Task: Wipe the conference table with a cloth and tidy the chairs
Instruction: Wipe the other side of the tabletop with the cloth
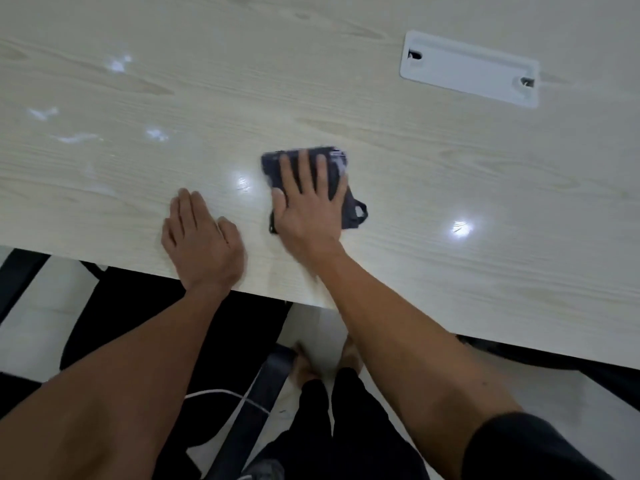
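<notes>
Risk first, judged from the pose: right hand spread flat, palm down, fingers splayed, pinning a folded dark cloth to the pale wood-grain conference table rather than gripping it. With only downward pressure holding it, could slide out from under the palm or bunch up on a fast stroke. A loose loop of fabric trailing from the cloth's corner just right of the wrist could drag or snag. Farther out past the fingertips and to the right, a white cable-port cover set flush in the tabletop; a wide sweep that way could catch an edge on its notches. Damp-looking streaks well to the left of both hands suggest patchy coverage if strokes do not overlap.

Cloth directly beneath the right hand, its far edge showing beyond the fingertips, its near corners poking out either side of the heel of the hand.

Left hand open and empty, flat on the table near the edge, just left of the cloth, bracing. Below both forearms, a dark chair tucked partly under the edge, not yet tidied.
</notes>
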`<state>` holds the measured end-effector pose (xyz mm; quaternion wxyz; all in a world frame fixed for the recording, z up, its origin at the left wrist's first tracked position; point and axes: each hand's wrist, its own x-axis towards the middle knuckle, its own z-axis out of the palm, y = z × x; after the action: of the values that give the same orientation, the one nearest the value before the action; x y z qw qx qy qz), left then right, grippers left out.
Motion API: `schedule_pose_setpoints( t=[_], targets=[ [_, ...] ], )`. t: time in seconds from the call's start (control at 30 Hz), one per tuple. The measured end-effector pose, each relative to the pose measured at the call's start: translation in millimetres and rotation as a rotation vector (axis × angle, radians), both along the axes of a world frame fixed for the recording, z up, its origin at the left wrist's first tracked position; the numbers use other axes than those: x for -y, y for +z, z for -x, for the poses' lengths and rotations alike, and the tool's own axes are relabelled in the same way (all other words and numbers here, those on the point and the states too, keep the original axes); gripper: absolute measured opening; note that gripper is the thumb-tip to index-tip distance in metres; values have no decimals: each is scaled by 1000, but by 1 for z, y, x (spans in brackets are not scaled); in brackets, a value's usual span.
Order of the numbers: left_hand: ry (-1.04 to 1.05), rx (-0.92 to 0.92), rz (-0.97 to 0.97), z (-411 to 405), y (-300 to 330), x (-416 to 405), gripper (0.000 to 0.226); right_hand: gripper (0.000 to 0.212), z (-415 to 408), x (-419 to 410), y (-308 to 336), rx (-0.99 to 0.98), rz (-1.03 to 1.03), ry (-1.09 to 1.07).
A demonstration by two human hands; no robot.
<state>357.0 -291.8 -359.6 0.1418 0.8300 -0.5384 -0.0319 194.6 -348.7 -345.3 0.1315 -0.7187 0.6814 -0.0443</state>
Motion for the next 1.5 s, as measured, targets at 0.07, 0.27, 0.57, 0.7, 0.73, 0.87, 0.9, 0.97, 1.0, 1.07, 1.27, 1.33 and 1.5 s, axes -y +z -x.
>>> schedule_pose_setpoints(
  t=[0.07,0.27,0.57,0.7,0.73,0.87,0.9,0.97,1.0,1.07,1.27,1.33,1.5],
  targets=[
    [-19,18,-1,-1,0,0,66,59,14,-8,1,-28,-9,410],
    [-245,84,-6,2,-1,-1,67,56,163,-23,2,-75,-15,267],
    [-502,36,3,57,2,-10,65,60,248,-137,9,-34,-132,-581],
    [-512,36,-3,55,0,-9,63,62,184,-168,1,-33,-93,-715],
    [-518,32,-5,54,0,-9,62,63,164,-171,-2,-33,-81,-718],
    [-518,9,-5,45,1,-7,59,65,76,-160,-8,-21,-17,-586],
    [-510,12,-2,40,1,-6,59,66,54,-155,-8,-14,-5,-531],
    [-480,22,-3,24,4,0,58,66,14,-143,-8,6,10,-435],
    [-455,27,-8,16,5,3,58,66,-1,-137,-8,16,12,-395],
    [-391,28,-27,-3,8,7,58,67,-25,-126,-9,29,-4,-322],
    [-185,-14,-39,-44,7,15,60,68,-69,-69,-6,27,-24,-150],
    [-161,-11,-37,-57,6,19,61,68,-85,-42,-5,27,-21,-100],
    [-3,-2,-36,-83,3,35,59,68,-117,27,-9,18,-11,17]
  ],
)
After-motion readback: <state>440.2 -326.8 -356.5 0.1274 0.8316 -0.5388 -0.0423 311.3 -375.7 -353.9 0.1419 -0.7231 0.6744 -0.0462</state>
